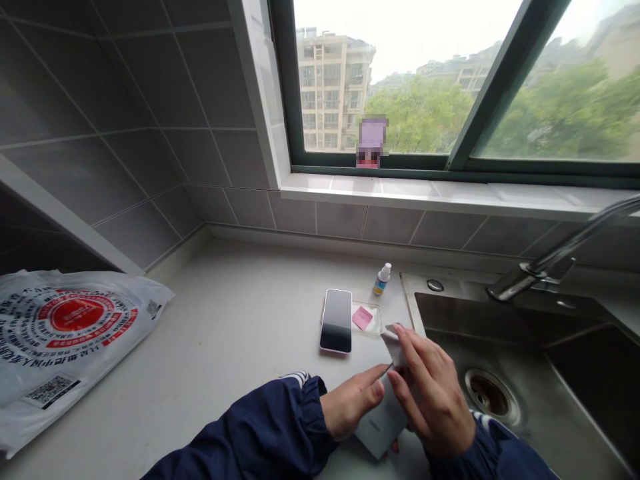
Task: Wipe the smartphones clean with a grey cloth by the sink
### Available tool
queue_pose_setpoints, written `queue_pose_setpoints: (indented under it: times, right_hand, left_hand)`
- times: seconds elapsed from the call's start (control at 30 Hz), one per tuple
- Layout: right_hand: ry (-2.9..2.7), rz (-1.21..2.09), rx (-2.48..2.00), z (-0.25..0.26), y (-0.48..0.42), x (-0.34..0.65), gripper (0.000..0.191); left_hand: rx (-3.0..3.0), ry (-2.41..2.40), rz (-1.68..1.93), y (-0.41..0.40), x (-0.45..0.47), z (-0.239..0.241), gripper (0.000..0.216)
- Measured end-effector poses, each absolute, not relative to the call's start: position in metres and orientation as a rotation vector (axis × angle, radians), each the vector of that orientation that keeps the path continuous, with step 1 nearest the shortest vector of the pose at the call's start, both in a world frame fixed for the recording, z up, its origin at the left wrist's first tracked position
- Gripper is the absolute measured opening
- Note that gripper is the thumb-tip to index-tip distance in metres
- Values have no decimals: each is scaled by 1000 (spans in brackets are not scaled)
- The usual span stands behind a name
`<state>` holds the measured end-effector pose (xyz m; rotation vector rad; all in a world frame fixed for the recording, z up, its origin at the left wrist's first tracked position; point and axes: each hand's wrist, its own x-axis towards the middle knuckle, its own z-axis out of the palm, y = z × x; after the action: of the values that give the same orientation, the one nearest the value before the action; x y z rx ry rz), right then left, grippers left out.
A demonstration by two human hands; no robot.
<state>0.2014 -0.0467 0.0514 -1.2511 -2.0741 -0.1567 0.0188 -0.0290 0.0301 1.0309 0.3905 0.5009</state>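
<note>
My left hand (353, 401) is closed around the edge of a pale grey-green phone (381, 430), its back with small lettering turned toward me. In my right hand (436, 387) is a grey cleaning cloth (393, 343) with a zigzag edge, pinched over the phone's upper end. The fingers and cloth hide that end. Beyond my hands, a second phone (337, 323) with a dark screen lies face up on the counter. Beside it a clear phone case (374, 327) holds a pink square (363, 318). A small white-capped spray bottle (382, 280) stands behind them.
A white plastic bag (75, 333) with red and black print lies on the counter (240, 320) at left. To the right are a steel sink (450, 333) and a chrome faucet (530, 273). A window (425, 80) is ahead; a pixelated item (373, 137) appears at its lower frame.
</note>
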Motion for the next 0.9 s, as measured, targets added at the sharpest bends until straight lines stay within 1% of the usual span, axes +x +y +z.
queue_pose_setpoints:
  times: [0.2, 0.33, 0.43, 0.67, 0.73, 0.9]
  right_hand:
    - [-2069, -118, -1235, 53, -46, 202, 62]
    - [-1918, 1, -1262, 52, -49, 205, 57]
    - [-1812, 83, -1291, 49, -49, 207, 50]
    - [-1678, 112, -1266, 44, -40, 214, 34]
    - [-1593, 203, -1292, 42, -39, 215, 30]
    - [-1224, 570, -1349, 41, -37, 218, 28]
  left_hand:
    - [984, 364, 525, -29, 20, 27, 64]
    - [913, 347, 526, -28, 23, 19, 66]
    - [865, 322, 541, -28, 26, 15, 69]
    - [689, 231, 622, -25, 30, 8, 70]
    - [669, 204, 617, -24, 30, 6, 71]
    - [672, 177, 616, -24, 28, 6, 72]
